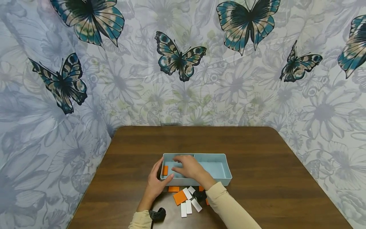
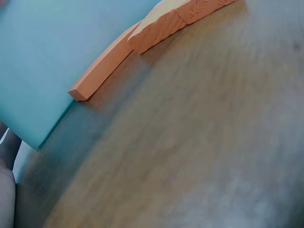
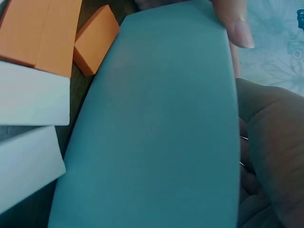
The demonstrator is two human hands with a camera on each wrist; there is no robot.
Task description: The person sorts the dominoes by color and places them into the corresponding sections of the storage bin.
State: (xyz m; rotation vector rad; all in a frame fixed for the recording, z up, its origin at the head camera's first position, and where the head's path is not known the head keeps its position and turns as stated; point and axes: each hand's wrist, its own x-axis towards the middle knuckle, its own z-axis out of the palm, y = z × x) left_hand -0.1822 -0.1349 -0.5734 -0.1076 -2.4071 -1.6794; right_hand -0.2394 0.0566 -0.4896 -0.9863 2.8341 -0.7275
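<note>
A light blue box [image 1: 183, 182] with a divider stands on the table, an orange block [image 1: 165, 170] inside at its left end. My left hand [image 1: 155, 183] grips that end, fingers along the side and thumb at the front rim. Over the left compartment is my right hand [image 1: 190, 167], thumb and fingers spread apart with nothing between them. In the right wrist view the front wall [image 3: 152, 118] fills the middle, and a thumb [image 3: 237, 28] overlaps its rim. Before the box lie an orange block [image 1: 173, 189], a wider orange piece [image 1: 180, 197] and several white blocks [image 1: 183, 210].
More orange blocks [image 1: 207, 202] are partly hidden by the right sleeve [image 1: 228, 203]. Black wrist devices [image 1: 158, 215] sit on both wrists. The brown wooden table [image 1: 257, 143] reaches back to a butterfly-patterned cloth [image 1: 183, 105].
</note>
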